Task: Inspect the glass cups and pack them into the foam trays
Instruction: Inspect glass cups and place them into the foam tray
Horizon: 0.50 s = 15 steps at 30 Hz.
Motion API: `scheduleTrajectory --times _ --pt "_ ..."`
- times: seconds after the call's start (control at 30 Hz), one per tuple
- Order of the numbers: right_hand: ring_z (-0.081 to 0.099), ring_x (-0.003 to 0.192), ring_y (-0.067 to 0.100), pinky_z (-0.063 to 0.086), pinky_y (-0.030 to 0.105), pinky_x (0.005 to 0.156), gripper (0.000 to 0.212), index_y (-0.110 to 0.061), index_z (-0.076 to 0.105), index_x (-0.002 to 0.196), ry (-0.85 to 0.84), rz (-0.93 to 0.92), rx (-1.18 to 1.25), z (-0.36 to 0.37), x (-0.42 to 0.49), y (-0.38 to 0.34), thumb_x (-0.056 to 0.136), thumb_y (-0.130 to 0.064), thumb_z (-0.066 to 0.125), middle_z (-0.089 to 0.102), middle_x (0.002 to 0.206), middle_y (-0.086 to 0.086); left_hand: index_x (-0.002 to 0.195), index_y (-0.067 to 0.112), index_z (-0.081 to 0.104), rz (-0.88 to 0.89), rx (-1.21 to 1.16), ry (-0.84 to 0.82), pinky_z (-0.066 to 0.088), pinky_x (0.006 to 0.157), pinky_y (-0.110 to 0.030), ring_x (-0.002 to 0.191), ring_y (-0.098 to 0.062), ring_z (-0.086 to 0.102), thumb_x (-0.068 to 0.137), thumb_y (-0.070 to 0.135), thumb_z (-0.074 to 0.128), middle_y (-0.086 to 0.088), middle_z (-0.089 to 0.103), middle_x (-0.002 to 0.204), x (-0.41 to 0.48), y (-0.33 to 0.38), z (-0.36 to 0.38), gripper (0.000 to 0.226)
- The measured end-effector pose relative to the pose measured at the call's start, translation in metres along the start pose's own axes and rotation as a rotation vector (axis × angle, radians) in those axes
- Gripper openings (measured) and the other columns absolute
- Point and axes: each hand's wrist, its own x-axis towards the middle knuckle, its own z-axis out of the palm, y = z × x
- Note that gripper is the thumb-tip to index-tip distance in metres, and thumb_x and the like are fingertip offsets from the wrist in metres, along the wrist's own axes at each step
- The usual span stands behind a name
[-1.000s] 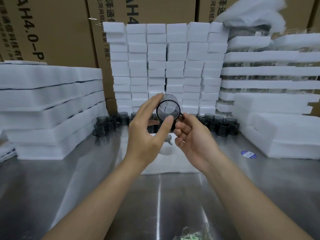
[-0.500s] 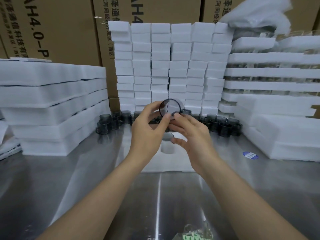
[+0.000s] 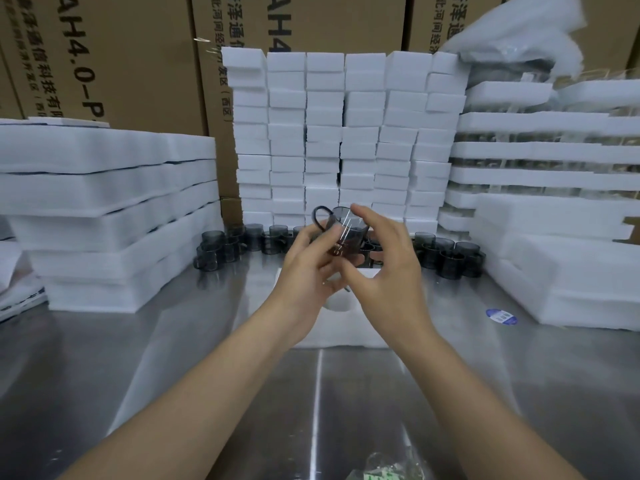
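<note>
**Clerk:** Item one, the glass cup (image 3: 346, 232), smoked grey, small, with a loop handle at its upper left. Where does it sit?

**Checker:** Centre of the frame, raised above the steel table (image 3: 519, 393), roughly upright, between both hands. The left hand (image 3: 304, 268) holds its lower wall, fingers curled against the glass. The right hand (image 3: 384, 258) curves round the near side with the index finger up by the rim; whether that hand truly grips or only steadies cannot be told.

**Clerk:** Handling notes?

**Checker:** Judged light, rigid, thin-walled and brittle. The wall shines, so it is likely slick to bare fingers. The handle looks the weakest part. Best taken by the body, fingers spread on opposite sides, or thumb inside the rim, and lowered rather than dropped.

**Clerk:** Destination?

**Checker:** The foam tray (image 3: 346, 327), white, just below the hands at centre, with one round pocket showing between the wrists. Foam looks soft and forgiving; the cup probably needs its handle turned to suit the cut-out.

**Clerk:** Remaining stock?

**Checker:** A row of loose cups (image 3: 221, 247) along the back of the table, left and right of the hands, several touching.

**Clerk:** Surroundings?

**Checker:** Foam slabs (image 3: 104, 209) stacked at left, small foam blocks (image 3: 325, 140) in columns at upper centre, packed layers (image 3: 540, 154) at right, cardboard cartons (image 3: 121, 64) behind. A blue sticker (image 3: 501, 317) lies on the table at right.
</note>
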Motion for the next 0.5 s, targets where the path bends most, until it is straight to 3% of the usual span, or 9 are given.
scheduleTrajectory --times 0.1,0.17,0.23,0.33,0.4,0.5 --pt "0.060 0.124 0.010 0.050 0.038 0.107 0.065 -0.032 0.058 0.144 0.008 0.063 0.005 0.0012 0.0000 0.0002 0.086 -0.017 0.083 0.065 0.129 -0.015 0.123 0.018 0.080 -0.128 -0.093 -0.018 0.057 0.081 -0.034 0.099 -0.021 0.077 0.101 0.050 0.061 -0.010 0.078 0.113 -0.0024 0.0055 0.0008 0.043" --pt "0.061 0.123 0.007 0.049 0.032 0.106 0.061 -0.030 0.060 0.141 0.046 0.064 -0.014 0.0004 0.0004 0.0016 0.086 -0.021 0.085 0.066 0.128 -0.017 0.131 0.013 0.073 -0.148 -0.092 0.024 0.058 0.084 -0.036 0.102 -0.022 0.075 0.103 0.050 0.059 -0.009 0.078 0.112 -0.0004 0.0057 0.0007 0.048" --pt "0.057 0.126 0.005 0.046 0.028 0.109 0.065 -0.030 0.058 0.145 0.063 0.056 -0.046 -0.0001 0.0003 0.0022 0.086 -0.023 0.085 0.063 0.129 -0.023 0.135 0.012 0.065 -0.080 0.000 0.128 0.061 0.079 -0.036 0.098 -0.020 0.074 0.108 0.040 0.059 -0.010 0.076 0.116 0.0022 0.0026 0.0000 0.039" --pt "0.049 0.127 0.005 0.034 0.026 0.109 0.071 -0.030 0.055 0.148 0.082 -0.021 -0.186 0.0002 -0.0004 0.0044 0.084 -0.024 0.086 0.061 0.127 -0.025 0.125 0.019 0.070 0.076 0.233 0.207 0.058 0.066 -0.023 0.094 -0.015 0.075 0.112 0.028 0.055 -0.004 0.077 0.113 0.0036 0.0049 -0.0050 0.021" --pt "0.048 0.127 0.005 0.026 0.022 0.108 0.073 -0.031 0.056 0.148 0.081 -0.056 -0.247 0.0024 -0.0012 0.0043 0.082 -0.023 0.087 0.063 0.125 -0.021 0.120 0.019 0.077 0.092 0.307 0.090 0.058 0.068 -0.022 0.098 -0.015 0.076 0.112 0.039 0.055 0.001 0.080 0.112 0.0017 0.0097 -0.0072 0.030" --pt "0.051 0.126 0.003 0.023 0.017 0.108 0.077 -0.032 0.058 0.146 0.065 -0.125 -0.244 0.0074 -0.0025 0.0043 0.076 -0.014 0.086 0.065 0.125 -0.020 0.124 0.023 0.076 0.076 0.364 -0.096 0.063 0.090 -0.038 0.111 -0.019 0.075 0.099 0.044 0.074 0.000 0.079 0.118 -0.0014 0.0098 -0.0058 0.032"
